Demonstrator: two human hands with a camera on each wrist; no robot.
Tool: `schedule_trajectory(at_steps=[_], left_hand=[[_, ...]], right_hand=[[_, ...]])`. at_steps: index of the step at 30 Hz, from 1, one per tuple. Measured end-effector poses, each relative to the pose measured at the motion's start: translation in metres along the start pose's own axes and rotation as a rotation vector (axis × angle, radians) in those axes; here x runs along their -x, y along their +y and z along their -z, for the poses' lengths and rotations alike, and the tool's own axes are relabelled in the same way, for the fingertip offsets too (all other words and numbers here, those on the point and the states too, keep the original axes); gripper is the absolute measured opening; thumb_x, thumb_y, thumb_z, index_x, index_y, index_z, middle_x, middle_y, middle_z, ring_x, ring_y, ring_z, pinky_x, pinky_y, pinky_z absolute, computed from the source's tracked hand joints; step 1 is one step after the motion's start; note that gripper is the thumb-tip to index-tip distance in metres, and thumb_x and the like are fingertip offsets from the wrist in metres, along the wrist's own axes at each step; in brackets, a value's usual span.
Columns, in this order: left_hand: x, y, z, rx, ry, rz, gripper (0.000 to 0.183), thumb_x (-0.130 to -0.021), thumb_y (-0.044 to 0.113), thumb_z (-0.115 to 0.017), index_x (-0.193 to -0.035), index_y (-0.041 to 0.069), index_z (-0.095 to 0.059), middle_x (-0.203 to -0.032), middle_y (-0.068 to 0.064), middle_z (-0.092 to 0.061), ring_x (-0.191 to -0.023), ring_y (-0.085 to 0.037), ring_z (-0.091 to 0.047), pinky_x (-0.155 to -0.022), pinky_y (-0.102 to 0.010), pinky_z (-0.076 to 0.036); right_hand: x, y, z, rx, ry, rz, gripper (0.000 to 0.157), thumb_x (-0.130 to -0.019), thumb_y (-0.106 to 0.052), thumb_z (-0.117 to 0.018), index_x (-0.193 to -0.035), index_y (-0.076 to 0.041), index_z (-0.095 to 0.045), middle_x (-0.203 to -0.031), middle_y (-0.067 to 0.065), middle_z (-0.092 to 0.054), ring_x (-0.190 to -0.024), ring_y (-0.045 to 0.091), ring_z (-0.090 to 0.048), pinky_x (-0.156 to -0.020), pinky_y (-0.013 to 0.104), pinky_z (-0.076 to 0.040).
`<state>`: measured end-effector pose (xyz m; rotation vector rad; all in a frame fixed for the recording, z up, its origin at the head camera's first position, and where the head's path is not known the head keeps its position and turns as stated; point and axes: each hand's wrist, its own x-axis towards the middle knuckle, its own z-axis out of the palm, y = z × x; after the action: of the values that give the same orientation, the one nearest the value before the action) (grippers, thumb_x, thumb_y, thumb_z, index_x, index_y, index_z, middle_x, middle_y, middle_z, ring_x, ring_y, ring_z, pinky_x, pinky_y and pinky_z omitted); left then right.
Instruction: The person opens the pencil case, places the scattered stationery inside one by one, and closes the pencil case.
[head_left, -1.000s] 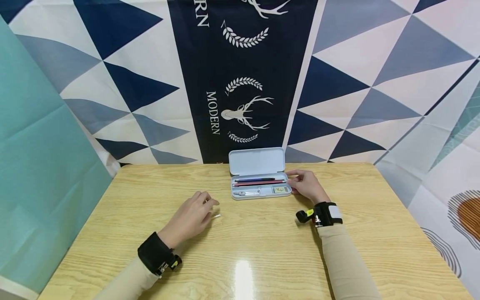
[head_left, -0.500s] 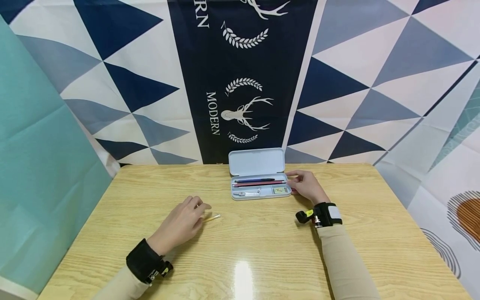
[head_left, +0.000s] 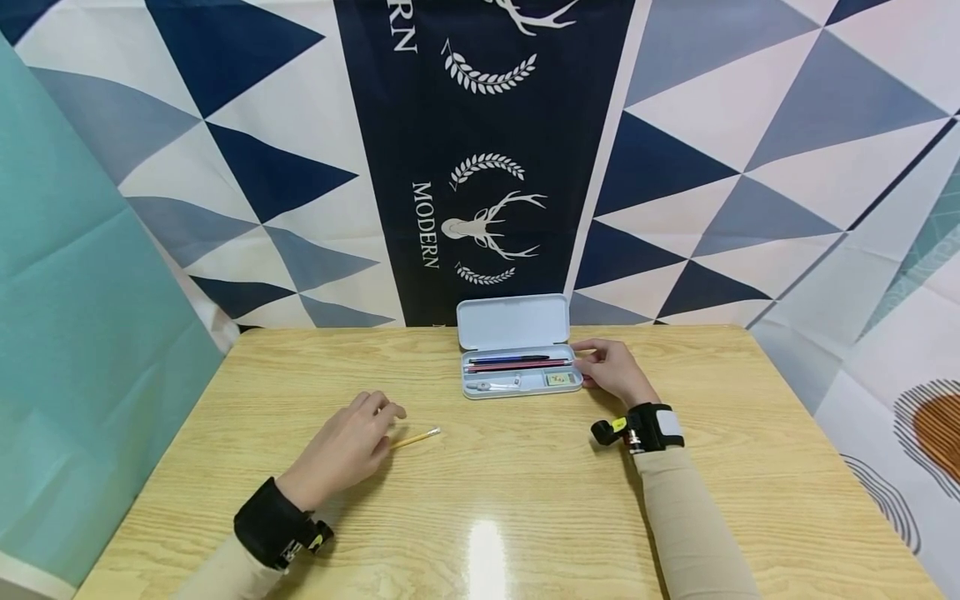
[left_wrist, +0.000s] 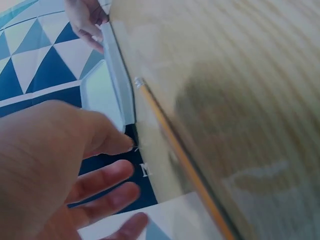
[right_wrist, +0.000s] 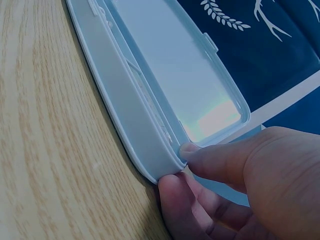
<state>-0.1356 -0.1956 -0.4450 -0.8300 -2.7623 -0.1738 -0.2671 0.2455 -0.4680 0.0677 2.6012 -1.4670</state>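
A yellow pencil [head_left: 417,437] with an eraser end lies on the table, partly hidden by my left hand [head_left: 343,448] in the head view. In the left wrist view the fingers are spread and loosely bent beside the pencil [left_wrist: 175,142], with a gap between them and it. Against the back wall stands a light blue pencil case [head_left: 532,382], its lid [head_left: 513,323] raised. My right hand [head_left: 617,372] pinches the case's right end; the right wrist view shows the thumb [right_wrist: 192,152] over the rim and a finger against the outer wall.
Inside the case are dark and red pencils [head_left: 517,365], a drawing compass [head_left: 491,386] and a small yellowish block [head_left: 559,379]. The wooden table [head_left: 540,467] ends at a patterned cloth wall [head_left: 480,125], with a teal sheet [head_left: 90,333] at the left.
My left hand has drawn back to the left and toward me, uncovering more of the pencil on the table. The right hand and the case have stayed in place.
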Motion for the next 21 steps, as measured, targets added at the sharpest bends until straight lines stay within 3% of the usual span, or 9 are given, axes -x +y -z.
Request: schedule_trajectory(at_steps=[9, 21], left_hand=[[0.001, -0.005, 0.010, 0.190, -0.178, 0.129, 0.040, -0.087, 0.002, -0.082, -0.123, 0.010, -0.068, -0.107, -0.006, -0.063, -0.091, -0.016, -0.051, -0.073, -0.030, -0.045], [0.012, -0.008, 0.001, 0.161, -0.229, 0.182, 0.036, -0.085, 0.005, -0.086, -0.107, 0.014, -0.059, -0.092, -0.002, -0.050, -0.081, -0.017, -0.042, -0.063, -0.029, -0.034]], right_hand=[[0.000, 0.000, -0.001, 0.017, 0.000, -0.007, 0.043, -0.113, -0.009, -0.066, -0.155, -0.001, -0.065, -0.119, 0.022, -0.073, -0.084, 0.012, -0.069, -0.069, 0.020, -0.061], [0.001, -0.001, -0.002, 0.011, 0.002, -0.014, 0.043, -0.112, -0.010, -0.067, -0.155, -0.002, -0.065, -0.122, 0.023, -0.074, -0.085, 0.013, -0.069, -0.070, 0.019, -0.061]])
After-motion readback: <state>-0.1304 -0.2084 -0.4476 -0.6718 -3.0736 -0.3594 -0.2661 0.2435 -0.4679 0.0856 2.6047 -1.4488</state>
